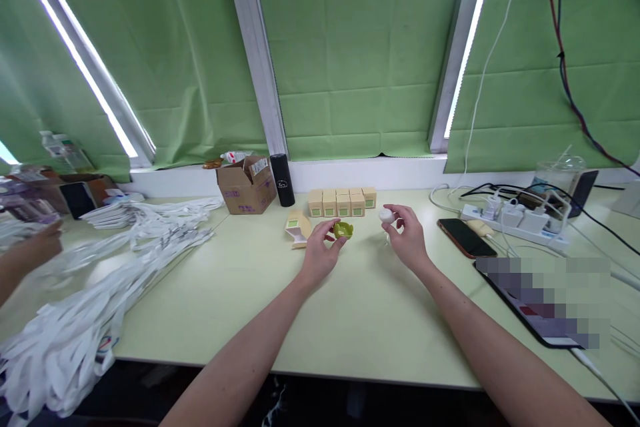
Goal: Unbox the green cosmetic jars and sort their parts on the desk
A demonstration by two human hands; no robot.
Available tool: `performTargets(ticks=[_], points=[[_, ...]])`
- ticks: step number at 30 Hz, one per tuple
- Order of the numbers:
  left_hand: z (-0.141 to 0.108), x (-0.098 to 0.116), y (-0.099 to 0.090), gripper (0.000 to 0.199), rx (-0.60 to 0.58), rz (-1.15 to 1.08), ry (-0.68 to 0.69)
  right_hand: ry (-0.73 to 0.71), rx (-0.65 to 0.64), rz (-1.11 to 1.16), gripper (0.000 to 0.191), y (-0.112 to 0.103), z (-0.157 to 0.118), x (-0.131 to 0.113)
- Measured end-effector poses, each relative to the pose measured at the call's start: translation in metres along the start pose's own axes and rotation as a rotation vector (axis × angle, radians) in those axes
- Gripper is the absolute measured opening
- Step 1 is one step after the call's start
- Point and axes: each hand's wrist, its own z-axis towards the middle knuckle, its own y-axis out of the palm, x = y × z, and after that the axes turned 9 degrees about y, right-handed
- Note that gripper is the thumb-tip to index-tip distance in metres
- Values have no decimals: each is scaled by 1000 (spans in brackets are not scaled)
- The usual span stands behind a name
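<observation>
My left hand (319,255) grips a small yellow-green cup-like piece (343,231) with a wavy rim, held just above the table. In the fingers of my right hand (411,239) is a small white rounded object (387,215); its exact kind is too small to make out. The two pieces are apart, with a gap of table between them. An opened small kraft box (297,229) lies beside my left hand. Behind both hands stand several small closed kraft boxes (336,204) with green labels, grouped together.
At the left is a heap of white straps (100,307), with another person's hand (33,250) over it. A cardboard box (245,187) and a black cylinder (283,180) stand at the back. On the right lie a phone (466,237), a tablet (535,307), a power strip (515,223) and cables.
</observation>
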Motion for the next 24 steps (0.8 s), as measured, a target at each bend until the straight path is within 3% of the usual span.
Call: performTargets(ticks=[4, 10, 18, 24], points=[[-1, -1, 1, 39, -2, 4, 10, -175, -91, -273, 40, 3, 2, 23], [-1, -3, 1, 39, 6, 14, 24, -244, -147, -598, 32, 8, -2, 40], [0, -1, 1, 38, 6, 13, 18, -296, -210, -707, 32, 8, -5, 40], [-1, -1, 2, 39, 11, -3, 17, -304, -179, -631, 48, 8, -6, 41]])
